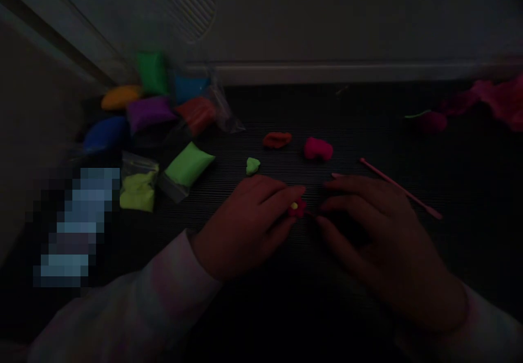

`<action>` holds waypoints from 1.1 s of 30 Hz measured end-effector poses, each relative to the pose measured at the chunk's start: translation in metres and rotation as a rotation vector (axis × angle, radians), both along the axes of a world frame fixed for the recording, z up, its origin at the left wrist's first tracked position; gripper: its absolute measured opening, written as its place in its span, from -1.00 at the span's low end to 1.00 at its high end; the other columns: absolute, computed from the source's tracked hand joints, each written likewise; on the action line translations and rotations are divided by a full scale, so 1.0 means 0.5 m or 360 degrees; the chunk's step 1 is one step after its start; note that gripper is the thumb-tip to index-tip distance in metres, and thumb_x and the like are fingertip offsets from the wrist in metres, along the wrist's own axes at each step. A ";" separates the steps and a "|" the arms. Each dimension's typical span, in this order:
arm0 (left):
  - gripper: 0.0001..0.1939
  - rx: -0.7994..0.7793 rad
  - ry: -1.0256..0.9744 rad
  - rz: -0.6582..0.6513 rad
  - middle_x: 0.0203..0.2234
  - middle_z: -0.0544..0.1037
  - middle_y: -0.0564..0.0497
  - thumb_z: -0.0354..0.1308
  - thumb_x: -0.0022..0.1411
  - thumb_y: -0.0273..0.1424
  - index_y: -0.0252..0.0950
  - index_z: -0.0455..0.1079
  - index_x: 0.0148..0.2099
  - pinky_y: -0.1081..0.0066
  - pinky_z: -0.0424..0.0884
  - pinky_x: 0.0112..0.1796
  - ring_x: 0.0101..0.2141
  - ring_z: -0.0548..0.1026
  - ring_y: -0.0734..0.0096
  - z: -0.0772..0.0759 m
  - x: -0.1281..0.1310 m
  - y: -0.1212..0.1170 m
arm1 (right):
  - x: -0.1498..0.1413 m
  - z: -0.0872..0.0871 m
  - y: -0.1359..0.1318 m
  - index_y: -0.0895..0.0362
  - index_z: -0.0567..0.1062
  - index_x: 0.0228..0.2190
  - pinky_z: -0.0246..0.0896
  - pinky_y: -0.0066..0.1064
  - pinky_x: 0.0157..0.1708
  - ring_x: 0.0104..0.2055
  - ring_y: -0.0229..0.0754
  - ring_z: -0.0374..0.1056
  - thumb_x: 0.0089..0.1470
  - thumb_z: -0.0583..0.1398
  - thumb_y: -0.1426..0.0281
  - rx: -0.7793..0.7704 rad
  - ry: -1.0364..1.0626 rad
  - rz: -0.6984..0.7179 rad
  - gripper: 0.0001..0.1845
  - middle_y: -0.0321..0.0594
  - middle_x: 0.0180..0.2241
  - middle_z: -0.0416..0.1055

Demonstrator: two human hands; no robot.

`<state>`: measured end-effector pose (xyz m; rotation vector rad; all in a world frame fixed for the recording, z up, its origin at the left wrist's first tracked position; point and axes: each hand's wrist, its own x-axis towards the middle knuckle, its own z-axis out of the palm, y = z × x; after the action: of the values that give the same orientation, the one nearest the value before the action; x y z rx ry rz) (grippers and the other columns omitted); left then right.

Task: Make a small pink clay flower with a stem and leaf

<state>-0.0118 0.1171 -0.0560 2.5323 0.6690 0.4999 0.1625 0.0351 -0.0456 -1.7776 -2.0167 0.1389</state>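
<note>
In dim light, my left hand pinches a small red clay flower with a yellow centre between thumb and fingers. To the right of the flower, my right hand hovers with its fingers bent and apart, nothing seen between them. A thin dark strip reaches from the flower toward its fingertips; I cannot tell what it is. Beyond the hands lie a lump of light green clay, an orange-red piece of clay and a pink lump of clay. A pink modelling tool rests beside my right hand.
Several clay packets, including a light green packet, a yellow-green bag and a purple packet, lie at the left. A blurred-out bright rectangle is nearby. At the far right is crumpled pink material. A wall bounds the back.
</note>
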 end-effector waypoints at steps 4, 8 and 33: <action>-0.64 -0.0066 -0.0081 -0.0072 -0.19 0.40 -0.03 0.00 0.13 -0.47 -0.33 0.20 0.01 0.37 0.25 -0.09 -0.15 0.30 0.44 -0.003 0.003 0.006 | 0.009 -0.002 0.004 0.14 0.37 -0.37 0.13 -0.14 -0.14 -0.12 -0.09 0.23 -0.04 0.10 0.35 0.0073 0.0032 -0.0035 -0.85 -0.10 -0.21 0.34; -0.63 -0.0013 -0.0049 -0.0164 -0.13 0.41 0.01 -0.06 0.14 -0.53 -0.30 0.19 0.02 0.37 0.24 -0.07 -0.12 0.26 0.43 -0.005 0.003 0.013 | 0.012 -0.006 0.005 0.12 0.36 -0.35 0.11 -0.14 -0.10 -0.09 -0.10 0.22 -0.04 0.10 0.34 0.0072 0.0057 -0.0088 -0.84 -0.12 -0.20 0.33; -0.72 -0.1781 -0.0421 0.0241 -0.32 0.51 -0.01 0.14 -0.01 -0.46 -0.34 0.36 -0.17 0.47 0.39 -0.32 -0.33 0.46 0.47 0.048 0.007 -0.026 | -0.003 0.031 -0.015 0.16 0.33 -0.26 0.30 -0.45 -0.39 -0.38 -0.29 0.34 -0.06 0.15 0.47 0.0201 0.0457 0.0296 -0.76 -0.24 -0.44 0.38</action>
<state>-0.0081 0.1041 -0.0320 1.3516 0.7501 0.3464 0.1611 0.0278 -0.0301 -1.4034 -1.9318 0.2999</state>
